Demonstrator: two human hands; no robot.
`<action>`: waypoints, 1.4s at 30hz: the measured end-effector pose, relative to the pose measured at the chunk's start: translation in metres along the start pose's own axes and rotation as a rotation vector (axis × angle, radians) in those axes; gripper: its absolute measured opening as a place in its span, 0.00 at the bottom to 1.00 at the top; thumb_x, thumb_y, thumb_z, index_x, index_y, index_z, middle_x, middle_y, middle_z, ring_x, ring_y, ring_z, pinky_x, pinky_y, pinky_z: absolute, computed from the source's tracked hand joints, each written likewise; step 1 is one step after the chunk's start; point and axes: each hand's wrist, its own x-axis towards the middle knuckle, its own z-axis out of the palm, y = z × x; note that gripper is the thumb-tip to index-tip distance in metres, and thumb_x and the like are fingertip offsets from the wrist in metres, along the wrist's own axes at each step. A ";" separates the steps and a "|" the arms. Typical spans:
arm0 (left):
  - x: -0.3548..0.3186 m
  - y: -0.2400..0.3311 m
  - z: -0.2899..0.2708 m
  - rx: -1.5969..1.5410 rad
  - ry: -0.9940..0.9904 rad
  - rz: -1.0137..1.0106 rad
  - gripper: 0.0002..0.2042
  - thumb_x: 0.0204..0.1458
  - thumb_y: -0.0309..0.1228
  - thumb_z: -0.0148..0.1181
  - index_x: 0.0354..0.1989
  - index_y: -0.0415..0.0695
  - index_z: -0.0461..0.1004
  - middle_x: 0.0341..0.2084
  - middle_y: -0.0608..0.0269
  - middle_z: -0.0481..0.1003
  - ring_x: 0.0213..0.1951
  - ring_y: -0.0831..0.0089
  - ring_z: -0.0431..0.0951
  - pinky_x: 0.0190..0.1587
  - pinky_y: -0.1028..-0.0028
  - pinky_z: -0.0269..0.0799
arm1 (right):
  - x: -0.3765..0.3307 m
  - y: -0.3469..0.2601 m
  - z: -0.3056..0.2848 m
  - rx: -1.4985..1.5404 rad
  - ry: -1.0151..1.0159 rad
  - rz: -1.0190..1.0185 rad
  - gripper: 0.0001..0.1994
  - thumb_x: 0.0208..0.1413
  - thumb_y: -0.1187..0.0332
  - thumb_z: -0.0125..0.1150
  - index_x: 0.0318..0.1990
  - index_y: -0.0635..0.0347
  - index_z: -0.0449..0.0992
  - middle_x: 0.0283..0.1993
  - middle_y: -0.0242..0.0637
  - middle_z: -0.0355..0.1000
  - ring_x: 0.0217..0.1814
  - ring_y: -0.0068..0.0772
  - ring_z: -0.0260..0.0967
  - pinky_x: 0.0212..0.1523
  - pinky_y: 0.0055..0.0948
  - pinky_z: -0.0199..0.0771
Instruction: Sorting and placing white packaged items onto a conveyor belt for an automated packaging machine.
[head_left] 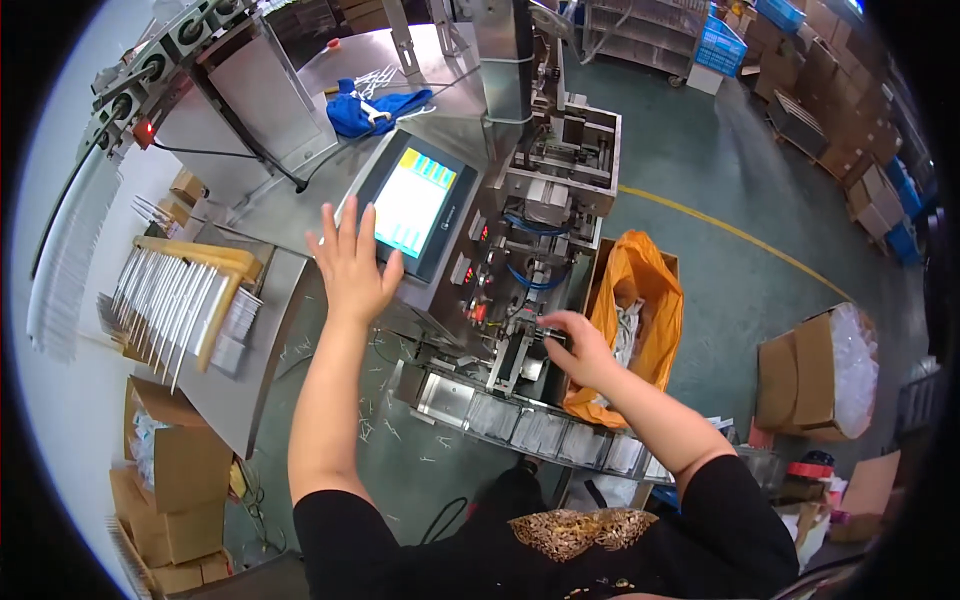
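Your left hand (352, 262), fingers spread and holding nothing, hovers just at 9 o'clock of the tilted, lit blue-and-yellow touchscreen panel (415, 200). Your right hand (578, 345), at 4 o'clock from it, pinches at the grey metal feed mechanism (525, 345); what it holds, I cannot tell.

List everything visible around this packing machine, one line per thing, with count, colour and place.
touchscreen: one, lit yellow and blue, on the machine's sloped panel, just right of the left hand.
packing machine: one, grey metal, centre.
outfeed tray: one, steel, holding clear packets, below the machine.
orange bag: one, lining a box right of the machine.
blue cloth: one, on the steel top behind the screen.
wooden rack: one, holding white sticks, left.
cardboard boxes: several, brown, lower left.
open carton: one, brown, clear plastic inside, right.
left hand: open, fingers spread, beside the screen.
right hand: fingers closed at the machine's mechanism.
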 end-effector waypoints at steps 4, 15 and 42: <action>0.009 -0.008 0.012 0.051 -0.078 0.079 0.29 0.42 0.41 0.56 0.55 0.45 0.61 0.60 0.58 0.55 0.63 0.55 0.48 0.59 0.46 0.41 | 0.033 -0.019 0.007 -0.066 -0.023 -0.092 0.16 0.46 0.71 0.56 0.45 0.58 0.68 0.41 0.39 0.69 0.46 0.42 0.64 0.45 0.34 0.65; 0.001 -0.017 0.024 -0.036 0.099 0.137 0.22 0.39 0.37 0.53 0.46 0.46 0.69 0.53 0.59 0.64 0.53 0.60 0.63 0.53 0.61 0.57 | 0.066 -0.013 0.025 -0.046 -0.126 -0.057 0.16 0.44 0.77 0.54 0.45 0.59 0.68 0.45 0.40 0.67 0.50 0.39 0.64 0.51 0.30 0.62; 0.001 -0.023 0.039 0.019 0.156 0.245 0.17 0.44 0.36 0.53 0.45 0.52 0.71 0.49 0.70 0.68 0.46 0.68 0.69 0.46 0.69 0.65 | -0.001 0.018 -0.024 -0.232 0.001 0.209 0.14 0.51 0.69 0.52 0.47 0.56 0.66 0.47 0.31 0.69 0.50 0.29 0.66 0.50 0.30 0.62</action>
